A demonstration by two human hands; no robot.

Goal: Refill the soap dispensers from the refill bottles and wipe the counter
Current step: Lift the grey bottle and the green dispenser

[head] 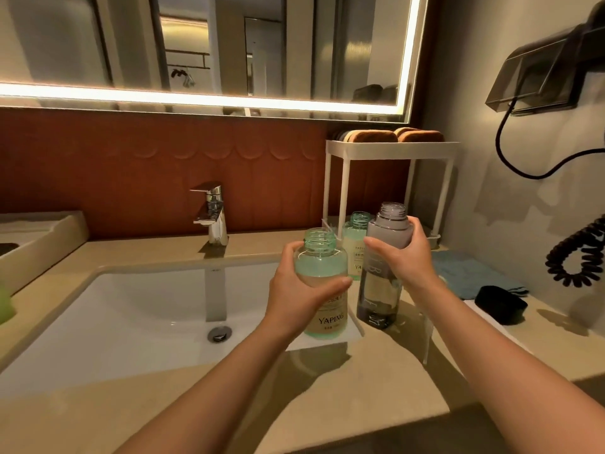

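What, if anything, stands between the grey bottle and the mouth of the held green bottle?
Nothing visible: left hand holds the green bottle, right hand the grey bottle, both uncapped; the second green bottle stands behind, not between.

I see a beige counter point(327, 404) with a white sink point(131, 322) set into it and a chrome tap point(212, 217) behind. On the right, a white rack point(343, 178) stands with an uncapped teal bottle point(355, 250) at its foot. A blue cloth point(468, 273) lies nearby, a small black object point(499, 304) just beside it.
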